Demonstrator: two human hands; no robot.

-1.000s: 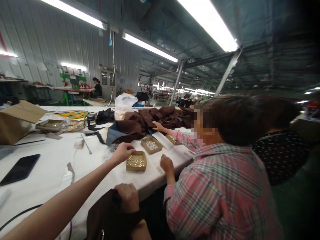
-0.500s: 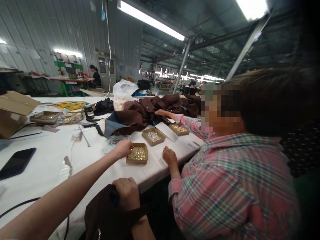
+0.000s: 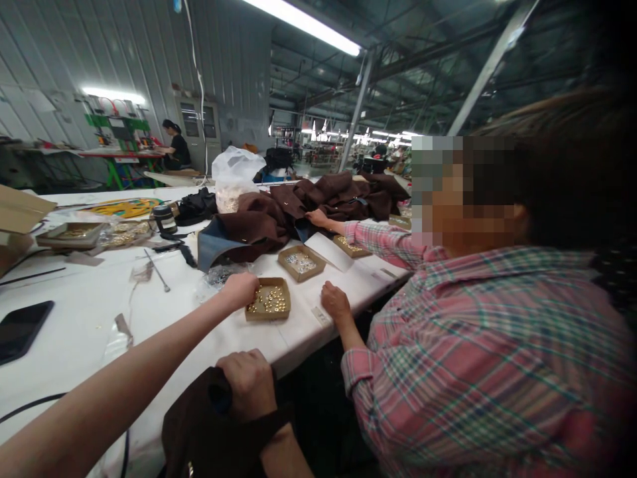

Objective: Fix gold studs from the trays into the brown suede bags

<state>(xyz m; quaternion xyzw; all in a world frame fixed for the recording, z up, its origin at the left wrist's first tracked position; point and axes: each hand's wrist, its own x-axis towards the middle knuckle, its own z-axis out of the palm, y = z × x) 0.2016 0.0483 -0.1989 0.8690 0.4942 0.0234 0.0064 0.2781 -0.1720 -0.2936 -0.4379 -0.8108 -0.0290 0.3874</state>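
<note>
Just below the frame's centre, the left hand has dipped lower into the cardboard box, bringing its curled fingertips to the gold pieces, though I cannot tell whether any is pinched, while the right hand, lower centre, grips brown cloth.

The shallow, open-topped cardboard box sits level near the edge of the white table. Small, gold-coloured metal pieces lie loose inside. The dark brown cloth is bunched below.
</note>
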